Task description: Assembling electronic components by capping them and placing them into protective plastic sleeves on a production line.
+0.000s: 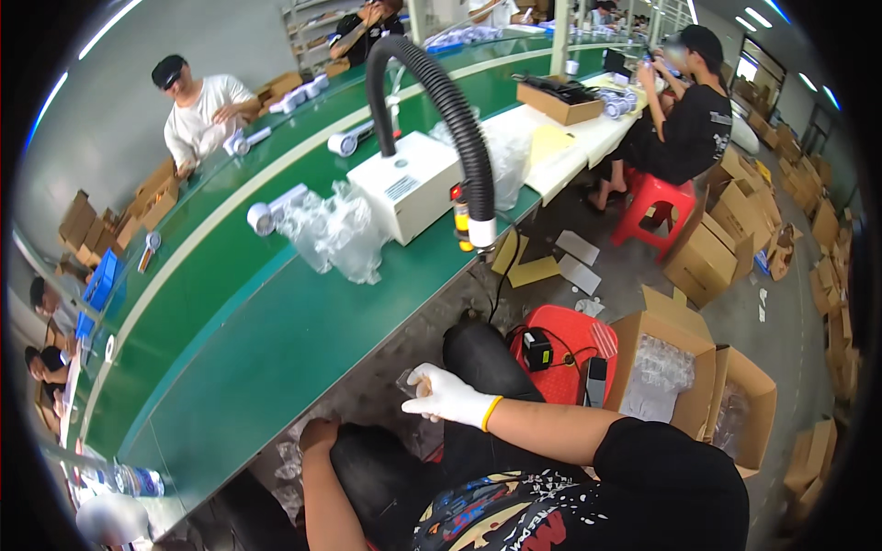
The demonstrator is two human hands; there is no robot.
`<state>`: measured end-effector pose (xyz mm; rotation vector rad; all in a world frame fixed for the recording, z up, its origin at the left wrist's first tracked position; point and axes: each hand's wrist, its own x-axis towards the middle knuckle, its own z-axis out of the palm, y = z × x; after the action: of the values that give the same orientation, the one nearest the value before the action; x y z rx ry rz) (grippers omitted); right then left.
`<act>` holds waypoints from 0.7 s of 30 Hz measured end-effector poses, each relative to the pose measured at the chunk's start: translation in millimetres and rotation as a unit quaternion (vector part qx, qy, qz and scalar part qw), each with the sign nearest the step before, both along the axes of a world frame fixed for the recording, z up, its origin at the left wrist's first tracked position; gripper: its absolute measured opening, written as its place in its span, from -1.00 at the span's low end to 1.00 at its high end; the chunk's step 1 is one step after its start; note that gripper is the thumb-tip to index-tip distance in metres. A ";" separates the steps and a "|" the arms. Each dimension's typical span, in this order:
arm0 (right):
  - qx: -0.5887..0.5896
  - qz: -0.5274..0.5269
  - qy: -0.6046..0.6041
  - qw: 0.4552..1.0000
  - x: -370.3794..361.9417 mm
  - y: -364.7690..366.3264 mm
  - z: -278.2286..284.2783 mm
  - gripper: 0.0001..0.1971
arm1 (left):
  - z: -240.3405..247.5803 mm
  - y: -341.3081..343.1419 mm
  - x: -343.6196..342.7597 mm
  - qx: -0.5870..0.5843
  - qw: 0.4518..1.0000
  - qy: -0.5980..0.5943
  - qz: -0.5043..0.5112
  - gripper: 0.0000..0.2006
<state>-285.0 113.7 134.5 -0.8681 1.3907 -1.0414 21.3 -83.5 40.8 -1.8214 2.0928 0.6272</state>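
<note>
My right hand point(450, 399), in a white knitted glove with a yellow cuff, is held over my lap. It is closed, with a small transparent plastic piece point(405, 380) pinched at its fingertips; the exact kind of piece does not show. Lower and to the left, my bare left hand point(319, 433) hangs by the edge of the green workbench point(276, 358), near my knee. Its fingers are bent away from view, so whether they hold anything is hidden. Crumpled transparent plastic pieces point(288, 462) lie below the bench edge beside it.
A white box-shaped machine point(404, 188) with a black corrugated hose point(450, 101) stands on the bench. Beside it lie a crumpled plastic bag point(340, 230) and a white handheld device point(266, 216). A red stool point(560, 354) and open cartons point(666, 358) stand at right. Co-workers sit around the conveyor.
</note>
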 end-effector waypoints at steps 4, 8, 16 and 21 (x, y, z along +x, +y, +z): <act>-0.072 -0.044 0.037 0.996 -2.9 4.2 -17.7 -0.52 | 17.6 6.4 -23.4 -0.014 0.999 -0.016 -0.026 -0.40; -0.193 -0.073 0.035 0.978 -9.6 5.3 -26.7 -0.48 | 32.9 14.2 -35.0 -0.024 0.999 -0.033 -0.009 -0.40; -0.048 -0.061 -0.050 0.996 -6.0 16.2 10.1 -0.45 | 67.5 21.6 -12.0 -0.076 0.996 -0.046 0.005 -0.42; -0.055 -0.011 -0.041 0.998 -5.1 6.7 7.7 -0.43 | 104.4 43.4 27.8 -0.128 0.991 0.031 0.039 -0.48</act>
<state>-290.1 120.4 142.2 -0.8808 1.2869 -1.1663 49.1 -40.1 145.2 -2.0536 2.2393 0.4575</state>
